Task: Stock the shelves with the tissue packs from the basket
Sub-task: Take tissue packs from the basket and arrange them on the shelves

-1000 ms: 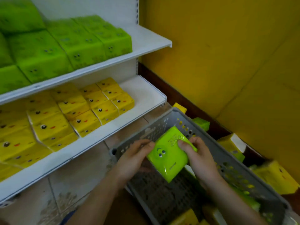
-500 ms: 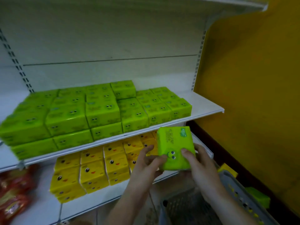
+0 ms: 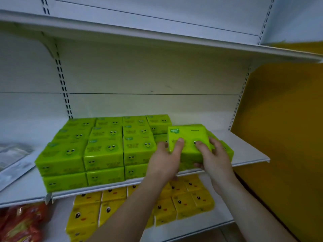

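Both hands grip one green tissue pack [image 3: 187,141]: left hand [image 3: 164,161] with thumb on top, right hand [image 3: 214,158] clasping its right end. I see it held over the right end of the white shelf [image 3: 248,152], above lower green packs, beside the stacked green packs [image 3: 103,149]. Yellow packs [image 3: 183,201] fill the shelf below.
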